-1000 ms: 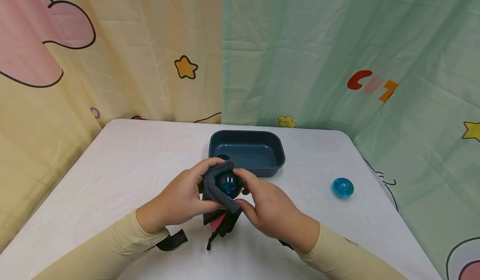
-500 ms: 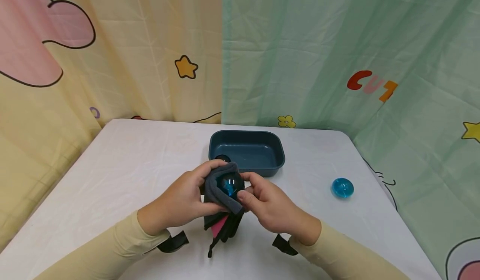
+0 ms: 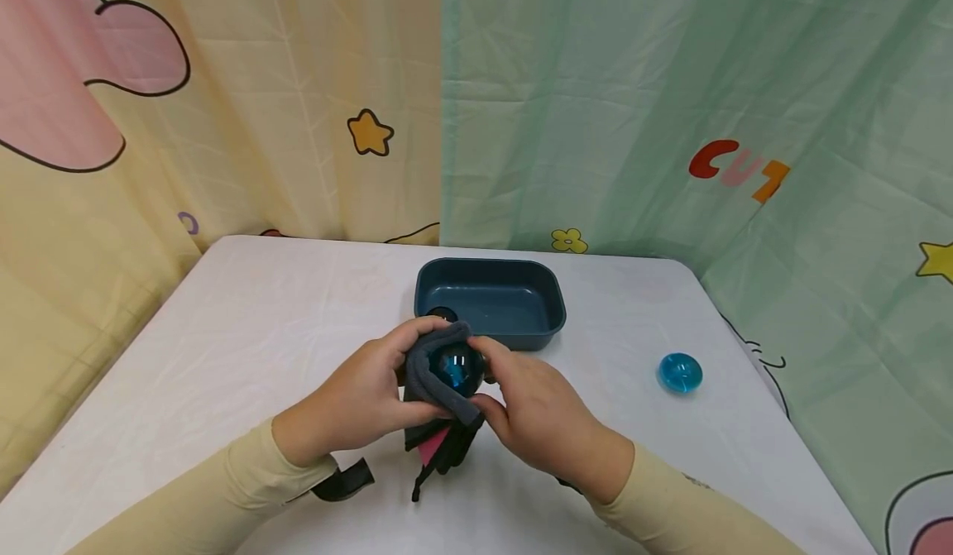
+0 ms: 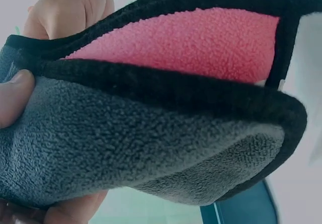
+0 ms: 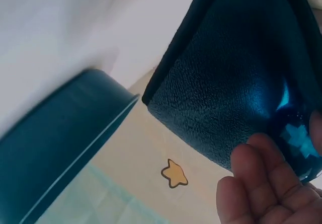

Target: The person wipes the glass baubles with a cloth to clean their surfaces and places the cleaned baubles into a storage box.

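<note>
In the head view my left hand (image 3: 350,398) grips a folded grey fleece cloth (image 3: 424,377) with black edging, thumb in front and fingers behind. The cloth wraps the left side of a shiny dark-blue glass ball (image 3: 457,369). My right hand (image 3: 543,410) holds the ball from the right, index finger at its top and thumb at its lower edge. A pink fleece layer (image 4: 201,43) shows between the black-edged grey layers in the left wrist view. The right wrist view has the right fingers (image 5: 251,173) beside the ball (image 5: 299,143), which shows bright blue reflections.
Behind the hands stands a dark teal rectangular bin (image 3: 547,338), a black rounded thing (image 3: 444,313) at its near left corner. A clear blue ball-like object (image 3: 680,372) lies on the white-covered table (image 3: 633,307) at the right. Printed curtains (image 3: 596,108) hang behind.
My right fingers closed in over the ball's right side half a second ago, then spread again, with index at the top and thumb below. The left hand and cloth shifted slightly right.
</note>
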{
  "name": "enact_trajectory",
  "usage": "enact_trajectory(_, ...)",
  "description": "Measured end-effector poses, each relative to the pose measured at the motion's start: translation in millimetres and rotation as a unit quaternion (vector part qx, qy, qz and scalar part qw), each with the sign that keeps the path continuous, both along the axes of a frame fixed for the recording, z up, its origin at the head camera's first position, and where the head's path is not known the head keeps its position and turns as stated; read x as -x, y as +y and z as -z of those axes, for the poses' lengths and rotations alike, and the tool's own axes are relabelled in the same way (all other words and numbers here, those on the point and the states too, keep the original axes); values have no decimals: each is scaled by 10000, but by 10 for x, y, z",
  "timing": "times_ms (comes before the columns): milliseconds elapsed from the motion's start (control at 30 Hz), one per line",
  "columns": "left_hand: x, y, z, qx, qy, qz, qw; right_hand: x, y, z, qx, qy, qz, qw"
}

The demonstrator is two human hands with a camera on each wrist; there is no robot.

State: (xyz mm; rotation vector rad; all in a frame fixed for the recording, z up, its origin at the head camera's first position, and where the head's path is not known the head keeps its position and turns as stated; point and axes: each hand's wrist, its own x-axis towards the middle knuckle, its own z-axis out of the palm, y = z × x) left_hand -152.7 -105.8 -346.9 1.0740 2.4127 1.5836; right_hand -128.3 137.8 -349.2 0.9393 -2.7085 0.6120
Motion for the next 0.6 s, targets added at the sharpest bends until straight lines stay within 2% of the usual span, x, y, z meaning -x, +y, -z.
enact_trajectory(67,-4,3,1,31,48,7,10000,10,11,6,166,-273,-96,9994)
enact_trajectory(133,-6,6,-3,35,57,26,10000,25,30,6,580,-883,-275,9940)
enact_trajectory(200,-8,11,-12,11,27,60,10000,46,50,2,1175,-1706,-480,9771)
enact_trajectory(267,-8,14,-21,6,32,56,10000,69,66,-4,1736,-2425,-634,9524)
enact_trajectory(300,-9,15,-24,1,36,38,10000,77,71,-4,1897,-2635,-710,9432)
enact_trajectory(333,-9,15,-27,-2,42,13,10000,84,72,-1,1968,-2733,-764,9385)
enact_trajectory(367,-9,14,-29,9,66,-29,10000,87,72,1,1965,-2714,-834,9385)
enact_trajectory(400,-10,12,-29,37,95,-75,9999,86,69,3,1894,-2614,-846,9427)
enact_trajectory(500,-12,8,-27,80,134,-149,9998,64,55,4,1494,-2034,-824,9641)
enact_trajectory(600,-10,3,-20,81,142,-188,9997,25,35,-3,1136,-1425,-592,9815)
